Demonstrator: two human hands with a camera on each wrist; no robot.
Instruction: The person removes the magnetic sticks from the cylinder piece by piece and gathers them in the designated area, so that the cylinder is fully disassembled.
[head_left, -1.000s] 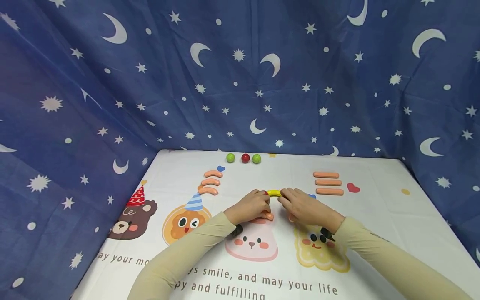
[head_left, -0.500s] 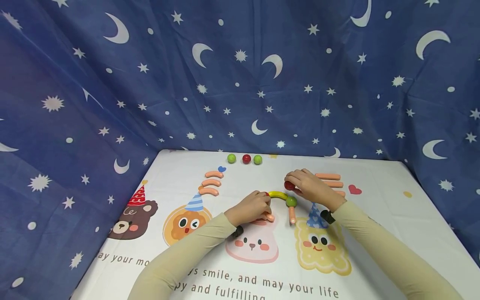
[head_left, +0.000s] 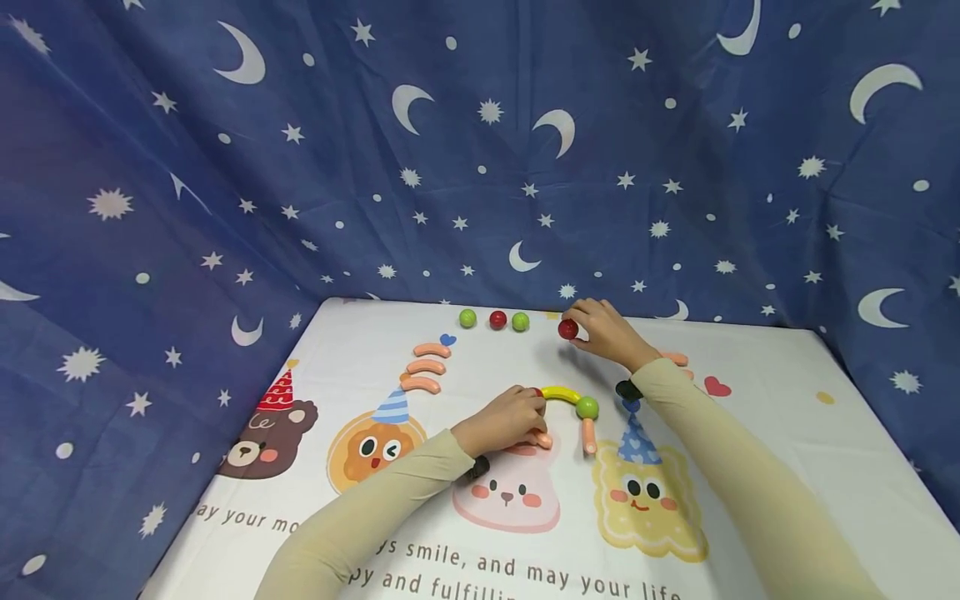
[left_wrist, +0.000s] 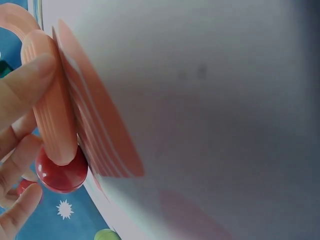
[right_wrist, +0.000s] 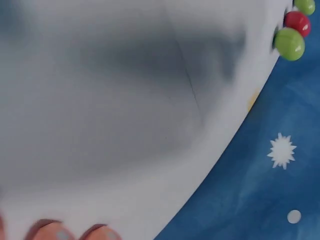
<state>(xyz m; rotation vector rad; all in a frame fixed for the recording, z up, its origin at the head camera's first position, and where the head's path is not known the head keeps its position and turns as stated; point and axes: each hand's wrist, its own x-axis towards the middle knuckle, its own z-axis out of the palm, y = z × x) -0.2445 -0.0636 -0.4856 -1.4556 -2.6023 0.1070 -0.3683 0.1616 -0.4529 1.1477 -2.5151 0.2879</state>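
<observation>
My left hand (head_left: 508,418) stays low on the table at the left end of an arch. In the left wrist view its thumb and fingers grip a pinkish toy sausage (left_wrist: 50,107), whose end meets a red ball (left_wrist: 62,172). From that ball a yellow curved piece (head_left: 561,393) runs right to a green ball (head_left: 587,407), with another sausage (head_left: 588,437) extending toward me below it. Raised over the back of the table, my right hand (head_left: 606,332) pinches a red ball (head_left: 567,329) between thumb and fingers. The right wrist view does not show that hand.
At the back edge, a green ball (head_left: 468,318), a red ball (head_left: 497,320) and a second green ball (head_left: 521,322) form a row. Curved sausages (head_left: 425,367) lie at the left. Straight sausages (head_left: 674,358) are partly hidden by my right arm. A starry curtain (head_left: 480,167) hangs behind.
My right hand has left the arch's right side, exposing the green ball and sausage there. It has moved toward the back of the table with a red ball. My left hand has stayed in place.
</observation>
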